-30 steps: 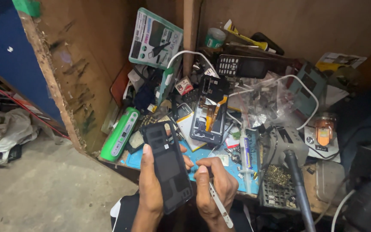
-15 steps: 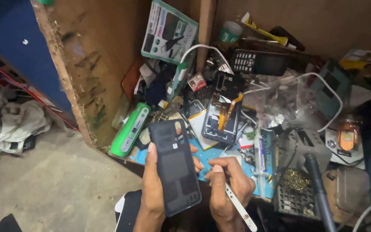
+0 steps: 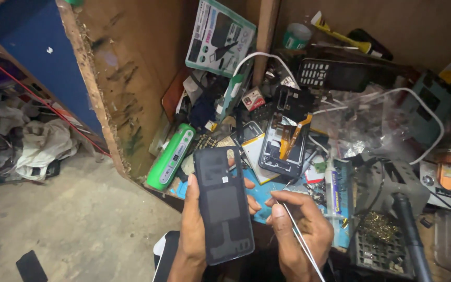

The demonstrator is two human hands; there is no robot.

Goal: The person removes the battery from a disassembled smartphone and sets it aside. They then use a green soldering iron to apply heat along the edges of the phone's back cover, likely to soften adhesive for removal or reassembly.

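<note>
Head view: left hand [image 3: 194,230] clasps thin, stiff phone back cover [image 3: 223,203] by its edges; right hand [image 3: 301,235], at 3 o'clock, pinches tweezers [image 3: 301,237]. Cover looks light, slippery, bendable.

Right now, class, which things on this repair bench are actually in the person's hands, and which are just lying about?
In hand:
- dark phone back cover, held by the left hand
- thin metal tweezers, pinched in the right hand

Lying about:
- green power bank
- opened phone with orange ribbon
- black keypad phone
- white cable
- boxed tool kit
</note>
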